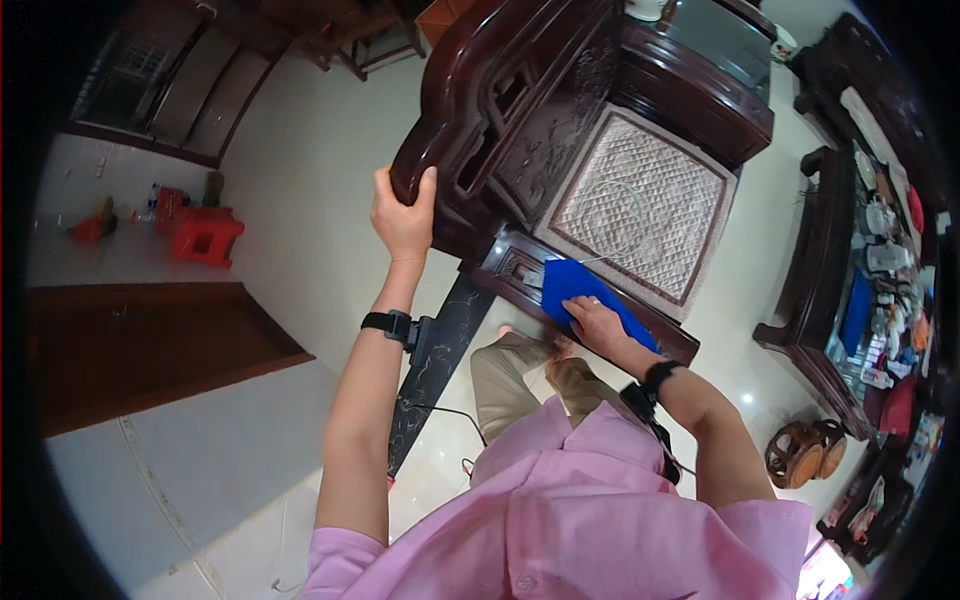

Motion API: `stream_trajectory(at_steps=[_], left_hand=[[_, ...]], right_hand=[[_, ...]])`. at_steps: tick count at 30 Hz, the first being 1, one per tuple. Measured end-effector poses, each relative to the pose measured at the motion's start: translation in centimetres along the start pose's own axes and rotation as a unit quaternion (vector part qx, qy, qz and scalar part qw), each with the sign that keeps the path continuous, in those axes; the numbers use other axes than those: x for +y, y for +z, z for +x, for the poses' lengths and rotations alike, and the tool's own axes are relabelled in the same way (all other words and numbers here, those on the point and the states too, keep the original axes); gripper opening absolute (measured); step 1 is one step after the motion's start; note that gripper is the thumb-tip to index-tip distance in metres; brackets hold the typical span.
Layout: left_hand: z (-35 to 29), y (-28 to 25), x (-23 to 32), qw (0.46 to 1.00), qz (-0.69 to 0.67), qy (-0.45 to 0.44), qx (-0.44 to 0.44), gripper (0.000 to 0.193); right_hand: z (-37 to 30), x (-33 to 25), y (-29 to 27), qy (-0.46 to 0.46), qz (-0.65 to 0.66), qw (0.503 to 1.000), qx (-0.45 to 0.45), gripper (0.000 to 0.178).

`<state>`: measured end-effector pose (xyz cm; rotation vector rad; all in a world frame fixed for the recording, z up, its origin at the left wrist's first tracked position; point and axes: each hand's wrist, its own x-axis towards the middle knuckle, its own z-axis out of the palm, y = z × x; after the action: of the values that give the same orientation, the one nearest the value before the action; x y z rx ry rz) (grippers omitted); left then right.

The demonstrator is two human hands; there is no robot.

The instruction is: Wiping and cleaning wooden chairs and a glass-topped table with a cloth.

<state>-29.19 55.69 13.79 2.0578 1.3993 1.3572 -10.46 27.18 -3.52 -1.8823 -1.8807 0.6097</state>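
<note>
A dark, glossy carved wooden seat (470, 95) stands in front of me. My left hand (403, 215) is closed round the rounded end of its tall carved panel, the thumb on one side and the fingers on the other. On the low wooden rail (505, 255) nearest my legs lies a bright blue cloth (568, 282). My right hand (597, 325) rests on this cloth with bent fingers gripping it against the wood; the fingertips partly sink into its folds. Beyond the rail is a beige quilted mat (640, 205) with a brown border line.
A dark wooden cabinet (690, 90) with a glass top adjoins the mat. At right, a long table (800, 260) carries much clutter, with round wooden stools (797, 455) below. Red plastic stool (205, 235) and brown door (170, 345) are at left.
</note>
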Motion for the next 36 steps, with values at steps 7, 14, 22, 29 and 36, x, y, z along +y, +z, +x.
stream_trajectory(at_steps=[7, 14, 22, 29, 36], left_hand=[[0.0, 0.3, 0.2, 1.0, -0.008, 0.018, 0.022, 0.042], [-0.1, 0.2, -0.3, 1.0, 0.0, 0.013, 0.013, 0.043], [0.0, 0.1, 0.2, 1.0, -0.002, 0.014, 0.002, 0.04], [-0.2, 0.0, 0.0, 1.0, -0.002, -0.003, -0.011, 0.04], [-0.2, -0.2, 0.2, 1.0, -0.006, 0.002, 0.003, 0.041]], right_hand=[[3.3, 1.8, 4.5, -0.071, -0.077, 0.992, -0.076, 0.037], [8.5, -0.3, 6.6, -0.13, -0.059, 0.99, -0.013, 0.042], [12.5, -1.9, 8.3, -0.053, -0.002, 0.998, 0.025, 0.024], [9.6, -0.7, 7.8, 0.099, -0.039, 0.99, -0.093, 0.021], [12.8, -1.9, 10.5, 0.052, -0.066, 0.992, -0.095, 0.024]])
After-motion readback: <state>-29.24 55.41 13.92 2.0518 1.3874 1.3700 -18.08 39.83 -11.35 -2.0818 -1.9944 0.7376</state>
